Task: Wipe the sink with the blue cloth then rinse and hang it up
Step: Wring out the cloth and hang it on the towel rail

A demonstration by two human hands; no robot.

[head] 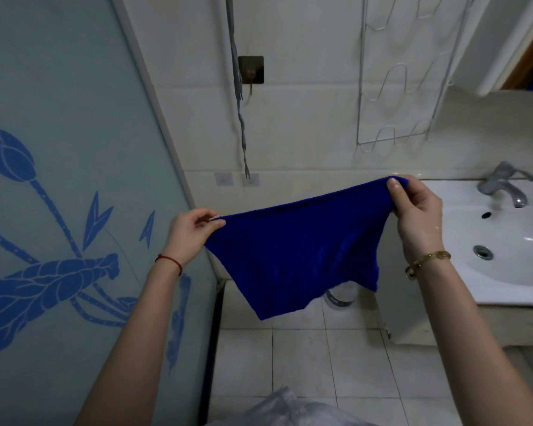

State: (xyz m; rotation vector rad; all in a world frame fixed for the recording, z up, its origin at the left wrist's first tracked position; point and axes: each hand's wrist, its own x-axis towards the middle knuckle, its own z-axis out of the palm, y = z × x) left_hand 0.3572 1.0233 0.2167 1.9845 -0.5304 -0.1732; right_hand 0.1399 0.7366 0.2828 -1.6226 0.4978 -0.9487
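Head view shows the left hand (194, 232) and right hand (413, 210) each pinching a top corner of the blue cloth (293, 250), beside the sink (505, 272).

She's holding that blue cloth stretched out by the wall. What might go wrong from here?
The left hand pinches only a corner of the blue cloth, so that grip might slip and drop it onto the floor tiles. The wall hook looks small and sits well above the cloth, so it could miss or slide off. If wet, it may drip beside the sink.
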